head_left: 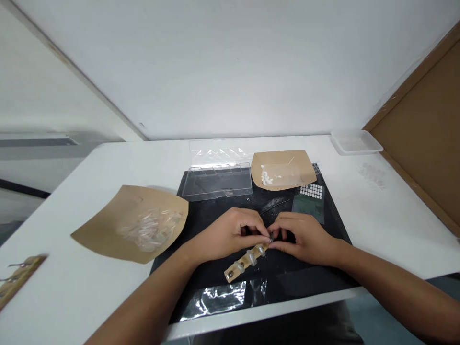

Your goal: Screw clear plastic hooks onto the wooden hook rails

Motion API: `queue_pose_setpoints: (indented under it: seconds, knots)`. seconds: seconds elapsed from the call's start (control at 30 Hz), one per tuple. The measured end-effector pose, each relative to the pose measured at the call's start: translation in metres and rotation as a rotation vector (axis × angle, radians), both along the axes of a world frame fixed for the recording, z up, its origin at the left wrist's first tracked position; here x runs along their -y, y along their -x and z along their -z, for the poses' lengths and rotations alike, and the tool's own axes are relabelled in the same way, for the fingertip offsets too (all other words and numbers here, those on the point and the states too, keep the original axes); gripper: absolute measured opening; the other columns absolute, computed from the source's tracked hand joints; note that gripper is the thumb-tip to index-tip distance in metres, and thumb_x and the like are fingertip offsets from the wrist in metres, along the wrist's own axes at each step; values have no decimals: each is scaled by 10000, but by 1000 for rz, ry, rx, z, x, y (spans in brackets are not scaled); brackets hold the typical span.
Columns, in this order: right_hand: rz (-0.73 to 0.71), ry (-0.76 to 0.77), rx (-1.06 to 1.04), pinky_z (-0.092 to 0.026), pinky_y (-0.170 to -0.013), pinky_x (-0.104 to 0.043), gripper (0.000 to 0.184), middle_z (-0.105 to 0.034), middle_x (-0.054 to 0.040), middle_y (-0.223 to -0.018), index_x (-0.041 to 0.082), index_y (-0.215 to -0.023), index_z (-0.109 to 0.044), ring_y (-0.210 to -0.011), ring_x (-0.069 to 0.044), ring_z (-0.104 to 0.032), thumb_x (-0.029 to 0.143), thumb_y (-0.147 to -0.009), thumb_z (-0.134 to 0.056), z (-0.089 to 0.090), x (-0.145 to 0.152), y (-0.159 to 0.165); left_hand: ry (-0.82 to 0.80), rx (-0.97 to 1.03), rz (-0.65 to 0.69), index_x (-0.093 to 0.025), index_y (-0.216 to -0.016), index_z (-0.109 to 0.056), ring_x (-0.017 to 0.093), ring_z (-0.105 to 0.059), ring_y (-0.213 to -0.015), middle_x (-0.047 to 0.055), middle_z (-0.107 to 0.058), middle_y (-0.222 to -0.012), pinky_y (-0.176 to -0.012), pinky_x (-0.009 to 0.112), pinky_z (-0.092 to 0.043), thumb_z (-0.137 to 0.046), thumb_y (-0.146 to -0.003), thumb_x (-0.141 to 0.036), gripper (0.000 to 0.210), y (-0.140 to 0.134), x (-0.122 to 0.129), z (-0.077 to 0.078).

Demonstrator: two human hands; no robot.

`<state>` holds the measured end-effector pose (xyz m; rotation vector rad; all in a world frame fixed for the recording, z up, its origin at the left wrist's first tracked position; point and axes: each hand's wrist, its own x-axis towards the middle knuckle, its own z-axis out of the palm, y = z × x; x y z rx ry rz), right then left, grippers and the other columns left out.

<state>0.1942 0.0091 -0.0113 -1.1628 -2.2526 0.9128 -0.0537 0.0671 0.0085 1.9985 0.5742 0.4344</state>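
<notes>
A narrow wooden strip (235,271) lies aslant on a black mat (212,225), carrying several clear, ring-like pieces (252,258) and dark round screw heads or holes. At its far end, the fingertips of my left hand (239,235) and my right hand (305,239) meet in a pinch. A tiny greyish piece (271,237) shows between them, too small and covered to name. Both hands are closed, with thumb and forefinger pressed together. Beyond my right hand lies a dark green sheet (309,206) with rows of white round dots (312,190).
Left of the mat, a brown paper sheet (108,230) holds clear plastic bits (151,230). Behind my hands are a clear plastic tray (217,182) and brown paper (283,157) with small white pieces (266,178). A translucent box (355,143) stands far right; a wooden rack with hooks (21,278) lies left.
</notes>
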Motion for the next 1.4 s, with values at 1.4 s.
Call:
queue_pose_setpoints:
  seconds: [1.4]
  knots:
    - [-57,-74,-275,-570,-819,-307,350,-660,-27,-1011,304,-1284,-785,-899,-157,-654,292,-938,-832,-2,0,3,16,-111,-157,-219,-952,-796,83,-616,-631,-24,-762,-815,-604,186,-469,-761,-932,-225,41,15,4,-16]
